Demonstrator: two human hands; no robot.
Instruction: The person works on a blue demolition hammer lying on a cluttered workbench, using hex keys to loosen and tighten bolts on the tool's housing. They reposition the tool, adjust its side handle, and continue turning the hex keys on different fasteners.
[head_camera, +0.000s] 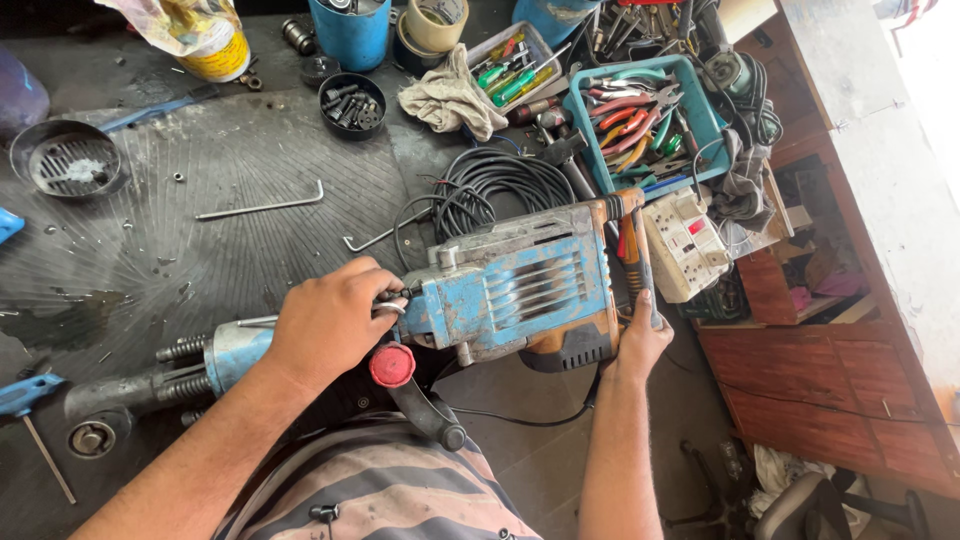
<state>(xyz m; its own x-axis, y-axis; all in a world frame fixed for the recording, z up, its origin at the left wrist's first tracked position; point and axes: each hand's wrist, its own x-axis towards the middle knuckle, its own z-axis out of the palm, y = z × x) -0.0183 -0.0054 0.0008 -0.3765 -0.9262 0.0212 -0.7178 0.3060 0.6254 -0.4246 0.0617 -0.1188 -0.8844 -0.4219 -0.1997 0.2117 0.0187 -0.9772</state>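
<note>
Head view is showing a big blue demolition hammer (520, 285) lying across the middle of the dark worktop (150, 250), its spring-wrapped nose pointing toward nine o'clock and its orange rear grip toward three o'clock. The left hand (335, 320) is wrapping over the neck of the tool, fingers curling closed around the metal there, just above a red knob (392, 365) on the black side handle (428, 408). The right hand (640, 335) is closing around the orange rear grip (632, 250) from below, thumb and fingers clasping it.

At twelve o'clock from the tool, a coil of black cable (490, 185) is lying, and beyond it a grey rag (452, 98) is bunching up beside a clear box of screwdrivers (512, 68). At one o'clock a blue basket (700, 120) is holding pliers with red and orange grips. At two o'clock, just beside the rear grip, a white switch socket block (685, 245) is sitting. At eleven o'clock a long hex key (262, 207) is lying flat, and farther on a small black bowl of bolts (353, 103) is standing. At ten o'clock a round black strainer dish (68, 160) is resting near the edge.
</note>
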